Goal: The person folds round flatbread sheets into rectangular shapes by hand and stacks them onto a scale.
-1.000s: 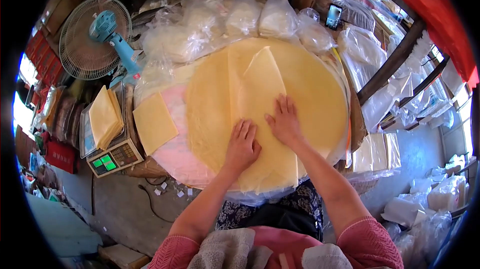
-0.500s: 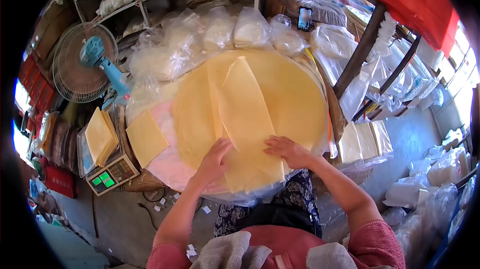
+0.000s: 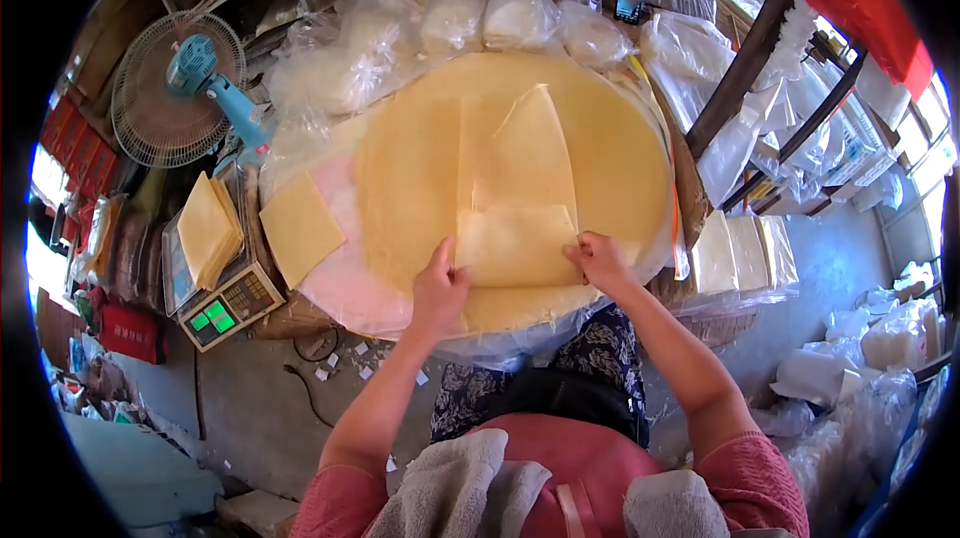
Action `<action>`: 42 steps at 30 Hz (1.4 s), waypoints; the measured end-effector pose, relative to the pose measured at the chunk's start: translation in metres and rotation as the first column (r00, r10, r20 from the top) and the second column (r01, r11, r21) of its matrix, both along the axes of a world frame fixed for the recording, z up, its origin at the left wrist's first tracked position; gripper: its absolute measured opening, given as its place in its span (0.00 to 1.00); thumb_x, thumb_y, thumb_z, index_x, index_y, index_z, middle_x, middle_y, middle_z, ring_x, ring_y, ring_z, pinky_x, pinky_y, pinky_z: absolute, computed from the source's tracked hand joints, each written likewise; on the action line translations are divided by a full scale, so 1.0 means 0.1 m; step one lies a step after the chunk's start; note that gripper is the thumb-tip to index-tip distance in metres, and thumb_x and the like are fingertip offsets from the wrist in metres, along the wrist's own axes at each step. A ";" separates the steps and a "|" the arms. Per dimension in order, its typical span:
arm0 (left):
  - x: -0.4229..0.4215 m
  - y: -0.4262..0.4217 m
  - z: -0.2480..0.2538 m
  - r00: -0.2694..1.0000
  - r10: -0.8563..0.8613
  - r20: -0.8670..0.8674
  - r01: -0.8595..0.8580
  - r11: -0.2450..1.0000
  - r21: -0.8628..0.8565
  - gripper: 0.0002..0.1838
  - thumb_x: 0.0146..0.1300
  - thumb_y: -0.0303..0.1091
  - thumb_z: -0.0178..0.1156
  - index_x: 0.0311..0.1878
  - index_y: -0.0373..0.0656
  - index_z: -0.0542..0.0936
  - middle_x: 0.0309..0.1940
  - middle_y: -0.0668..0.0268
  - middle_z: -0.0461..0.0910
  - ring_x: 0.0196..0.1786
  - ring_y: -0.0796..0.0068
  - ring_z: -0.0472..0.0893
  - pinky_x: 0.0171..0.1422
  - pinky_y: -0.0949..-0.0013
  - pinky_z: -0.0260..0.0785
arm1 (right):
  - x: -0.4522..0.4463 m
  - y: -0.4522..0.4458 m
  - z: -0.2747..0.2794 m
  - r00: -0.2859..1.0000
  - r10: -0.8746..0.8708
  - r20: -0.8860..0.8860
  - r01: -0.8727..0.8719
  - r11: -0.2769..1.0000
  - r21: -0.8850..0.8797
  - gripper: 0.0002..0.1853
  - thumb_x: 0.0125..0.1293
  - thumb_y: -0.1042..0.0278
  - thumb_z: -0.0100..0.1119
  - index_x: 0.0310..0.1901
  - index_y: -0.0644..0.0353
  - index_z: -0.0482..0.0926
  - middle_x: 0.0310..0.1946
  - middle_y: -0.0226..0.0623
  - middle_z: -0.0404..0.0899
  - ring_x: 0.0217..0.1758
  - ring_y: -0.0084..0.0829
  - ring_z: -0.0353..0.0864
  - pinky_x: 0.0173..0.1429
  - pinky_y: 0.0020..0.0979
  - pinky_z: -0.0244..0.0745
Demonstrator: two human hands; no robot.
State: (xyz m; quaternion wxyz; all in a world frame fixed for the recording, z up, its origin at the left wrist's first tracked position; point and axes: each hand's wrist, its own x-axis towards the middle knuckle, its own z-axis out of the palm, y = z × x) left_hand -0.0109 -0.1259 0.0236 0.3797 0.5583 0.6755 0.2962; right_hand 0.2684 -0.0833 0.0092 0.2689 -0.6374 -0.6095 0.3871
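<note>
L hand, R hand — fingers pinching 1 folded sheet, 1 edge ea., 1 fan, 1 digi. scale

No legible text, scale display seemingly too blurred

L hand & R hand apart, fingers curled, arms out fwd.

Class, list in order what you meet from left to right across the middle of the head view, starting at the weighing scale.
Weighing scale, square yellow sheet, left hand, folded sheet, right hand, plastic-wrapped stacks.
</note>
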 end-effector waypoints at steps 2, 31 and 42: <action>0.14 0.01 -0.04 0.914 0.012 -0.405 0.180 0.883 0.433 0.31 0.62 0.39 0.61 0.68 0.47 0.66 0.63 0.54 0.68 0.55 0.59 0.75 0.58 0.56 0.66 | -0.06 -0.01 0.10 0.999 -0.030 0.015 0.031 0.998 -0.062 0.17 0.61 0.59 0.65 0.27 0.64 0.73 0.16 0.41 0.74 0.22 0.30 0.79 0.26 0.35 0.70; 0.41 0.16 -0.08 0.726 -0.162 -0.669 0.480 0.816 0.323 0.27 0.63 0.48 0.56 0.64 0.48 0.71 0.69 0.52 0.63 0.71 0.47 0.60 0.66 0.27 0.47 | -0.69 2.06 -0.07 0.704 0.003 0.710 -0.321 0.893 0.315 0.35 0.71 0.43 0.42 0.72 0.57 0.56 0.75 0.46 0.46 0.78 0.48 0.46 0.74 0.58 0.46; 0.17 2.55 0.07 0.995 0.094 -0.040 -0.084 0.976 0.203 0.24 0.53 0.28 0.65 0.53 0.33 0.71 0.42 0.50 0.78 0.42 0.55 0.82 0.43 0.58 0.77 | -0.13 2.58 0.47 0.972 -0.178 0.153 0.190 0.979 -0.072 0.10 0.57 0.66 0.68 0.35 0.61 0.77 0.37 0.40 0.82 0.39 0.37 0.84 0.34 0.33 0.78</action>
